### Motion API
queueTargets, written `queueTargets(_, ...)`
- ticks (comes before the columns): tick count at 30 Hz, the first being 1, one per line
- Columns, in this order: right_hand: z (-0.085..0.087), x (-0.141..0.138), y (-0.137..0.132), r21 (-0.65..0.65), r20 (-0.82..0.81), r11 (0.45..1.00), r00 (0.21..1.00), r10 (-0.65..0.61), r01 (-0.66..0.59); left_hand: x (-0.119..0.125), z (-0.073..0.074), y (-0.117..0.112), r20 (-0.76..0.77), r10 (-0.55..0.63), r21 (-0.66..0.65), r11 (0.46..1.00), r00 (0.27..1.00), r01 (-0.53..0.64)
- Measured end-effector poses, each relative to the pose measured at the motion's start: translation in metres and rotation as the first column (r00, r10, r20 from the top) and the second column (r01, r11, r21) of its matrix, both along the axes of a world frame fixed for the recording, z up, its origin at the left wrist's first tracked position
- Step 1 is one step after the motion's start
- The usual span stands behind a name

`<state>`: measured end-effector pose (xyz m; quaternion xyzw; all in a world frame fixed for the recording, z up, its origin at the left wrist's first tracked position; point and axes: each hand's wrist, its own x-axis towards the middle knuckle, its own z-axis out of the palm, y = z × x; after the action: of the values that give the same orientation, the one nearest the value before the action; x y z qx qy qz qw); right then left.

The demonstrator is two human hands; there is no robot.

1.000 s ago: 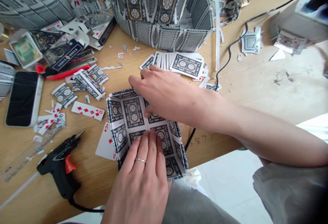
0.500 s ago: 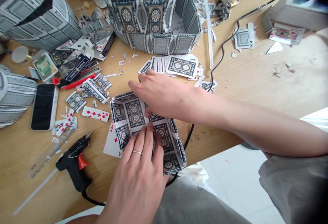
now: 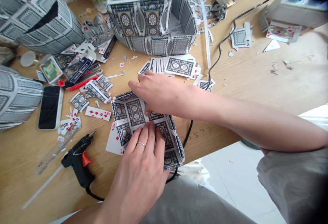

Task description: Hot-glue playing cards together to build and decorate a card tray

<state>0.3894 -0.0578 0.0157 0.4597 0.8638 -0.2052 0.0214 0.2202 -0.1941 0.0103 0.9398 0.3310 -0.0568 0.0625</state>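
A shallow square tray made of glued playing cards (image 3: 129, 113) lies near the table's front edge. My left hand (image 3: 139, 172), a ring on one finger, lies flat with fingers stretched on the tray's floor. My right hand (image 3: 160, 92) reaches across from the right, its fingers curled down onto the tray's far side, pressing the cards. A fanned stack of playing cards (image 3: 176, 66) lies just behind my right hand. An ace card (image 3: 112, 142) sticks out from under the tray's left side.
A black hot glue gun (image 3: 77, 160) lies left of the tray, with its cord running off the edge. A phone (image 3: 50, 107), card scraps and a red cutter (image 3: 77, 82) sit further left. Large card-built structures (image 3: 151, 15) stand behind. A black cable (image 3: 220, 51) crosses the table.
Both hands stay pressed on the tray. The view has shifted a little, so everything on the table sits slightly further right and up in the frame.
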Motion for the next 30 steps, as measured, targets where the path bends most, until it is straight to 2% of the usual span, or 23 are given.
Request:
queueTargets(4, -0.001, 0.000, 0.000, 0.010, -0.024, 1.000, 1.000, -0.004, 0.005, -0.001, -0.005, -0.001, 0.029, -0.011, -0.056, 0.998, 1.000, 0.012)
queueTargets(7, 0.000, 0.000, 0.001, -0.003, -0.019, 1.000, 1.000, -0.017, 0.017, -0.001, -0.001, 0.002, 0.051, -0.002, -0.101, 0.995, 0.999, 0.007)
queueTargets(12, -0.005, 0.002, 0.000, 0.031, -0.014, 1.000, 1.000, 0.004, -0.003, -0.010, 0.019, 0.021, 0.090, -0.059, -0.196, 0.978, 0.994, 0.076)
queueTargets(15, -0.008, 0.003, -0.001, 0.055, -0.043, 0.998, 0.999, 0.013, -0.011, -0.018, 0.031, 0.039, 0.129, -0.128, -0.206, 0.967, 0.983, 0.152)
queueTargets(17, -0.008, 0.003, -0.001, 0.041, -0.039, 0.999, 0.999, 0.003, -0.002, -0.019, 0.035, 0.050, 0.100, -0.170, -0.188, 0.964, 0.980, 0.186)
queueTargets(19, -0.007, 0.002, -0.001, 0.026, -0.019, 1.000, 1.000, -0.006, 0.006, -0.016, 0.033, 0.057, 0.010, -0.206, -0.166, 0.965, 0.978, 0.205)
queueTargets(22, -0.009, 0.002, 0.000, 0.026, -0.022, 1.000, 1.000, -0.004, 0.005, -0.005, 0.020, 0.061, -0.085, -0.267, -0.179, 0.952, 0.960, 0.249)
queueTargets(26, -0.013, 0.004, 0.000, 0.042, -0.087, 0.999, 0.996, 0.005, -0.002, 0.007, 0.005, 0.060, -0.168, -0.238, -0.231, 0.953, 0.957, 0.196)
queueTargets(30, -0.005, 0.004, -0.001, 0.005, -0.039, 1.000, 0.999, 0.017, -0.017, 0.007, 0.001, 0.059, -0.196, -0.223, -0.255, 0.952, 0.955, 0.170)
